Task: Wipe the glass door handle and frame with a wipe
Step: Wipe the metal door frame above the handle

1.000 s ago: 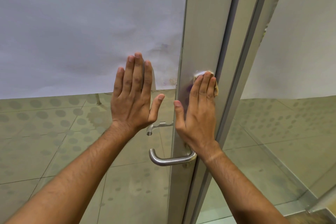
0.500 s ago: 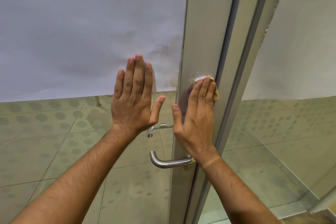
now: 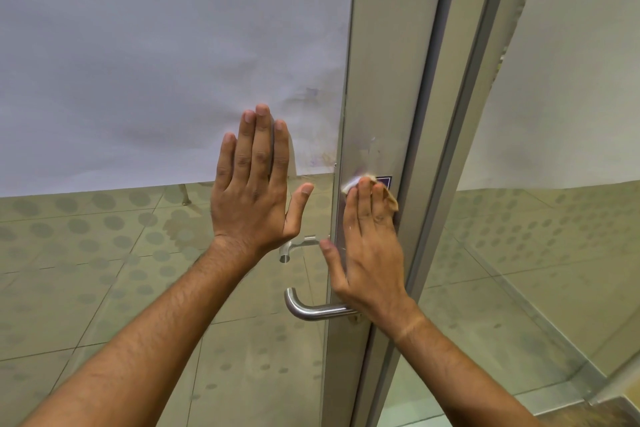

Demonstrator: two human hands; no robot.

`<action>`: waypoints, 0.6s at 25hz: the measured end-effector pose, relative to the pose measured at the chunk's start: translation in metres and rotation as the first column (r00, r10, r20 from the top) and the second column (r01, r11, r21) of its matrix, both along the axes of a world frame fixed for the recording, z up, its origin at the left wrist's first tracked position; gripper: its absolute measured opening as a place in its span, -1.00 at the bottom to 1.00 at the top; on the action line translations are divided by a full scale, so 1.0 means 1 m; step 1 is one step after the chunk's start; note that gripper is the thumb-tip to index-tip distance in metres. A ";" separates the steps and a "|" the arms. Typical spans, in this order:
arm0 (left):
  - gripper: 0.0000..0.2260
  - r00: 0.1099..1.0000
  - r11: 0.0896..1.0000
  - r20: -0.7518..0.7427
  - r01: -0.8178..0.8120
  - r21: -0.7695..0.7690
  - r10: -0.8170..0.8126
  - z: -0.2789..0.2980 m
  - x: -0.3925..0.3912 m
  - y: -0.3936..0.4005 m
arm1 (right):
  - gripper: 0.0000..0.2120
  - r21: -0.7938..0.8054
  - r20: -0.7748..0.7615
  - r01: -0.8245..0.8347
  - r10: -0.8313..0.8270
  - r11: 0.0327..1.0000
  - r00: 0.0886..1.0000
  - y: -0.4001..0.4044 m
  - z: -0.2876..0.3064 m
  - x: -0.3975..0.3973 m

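Frame-wiping step judged in hand. Wipe pressed flat against frame by right hand, fingers straight, above handle. Left hand laid open on glass, left of frame. Handle not touched; downward stroke toward handle judged required next.

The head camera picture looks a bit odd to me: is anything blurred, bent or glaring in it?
Head view: the right hand pressing the wipe is slightly motion-blurred; the left hand on the glass is sharp; the door frame leans from wide-angle distortion; the handle shows soft highlights, no harsh glare.
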State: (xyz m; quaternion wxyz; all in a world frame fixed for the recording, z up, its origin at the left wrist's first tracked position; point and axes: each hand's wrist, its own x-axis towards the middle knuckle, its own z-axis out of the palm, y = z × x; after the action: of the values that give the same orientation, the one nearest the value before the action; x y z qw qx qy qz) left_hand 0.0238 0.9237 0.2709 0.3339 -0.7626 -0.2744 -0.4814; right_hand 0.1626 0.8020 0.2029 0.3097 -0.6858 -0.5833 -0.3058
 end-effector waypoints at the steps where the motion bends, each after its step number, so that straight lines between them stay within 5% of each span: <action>1: -0.26 1.000 1.000 -0.001 -0.001 0.000 0.001 0.000 0.000 0.000 | -0.23 -0.022 0.018 -0.007 0.008 1.000 1.000 -0.004 -0.006 0.002; 6: -0.25 1.000 1.000 -0.003 -0.001 -0.006 0.001 -0.001 0.000 0.000 | -0.26 0.095 -0.021 -0.007 0.009 0.995 1.000 0.011 0.019 0.007; 11: -0.26 1.000 1.000 0.007 0.004 -0.005 -0.004 0.000 0.000 0.000 | -0.26 -0.020 0.138 -0.035 0.037 0.999 0.990 -0.004 0.003 0.021; 15: -0.26 1.000 1.000 -0.002 -0.010 -0.004 0.010 0.000 -0.001 -0.001 | -0.28 0.073 0.050 -0.030 0.026 0.997 0.998 0.004 0.013 0.016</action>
State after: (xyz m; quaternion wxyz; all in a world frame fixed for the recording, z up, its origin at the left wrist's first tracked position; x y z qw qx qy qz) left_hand 0.0230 0.9226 0.2704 0.3351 -0.7624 -0.2790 -0.4781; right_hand 0.1788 0.8062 0.2158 0.3247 -0.6579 -0.5887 -0.3394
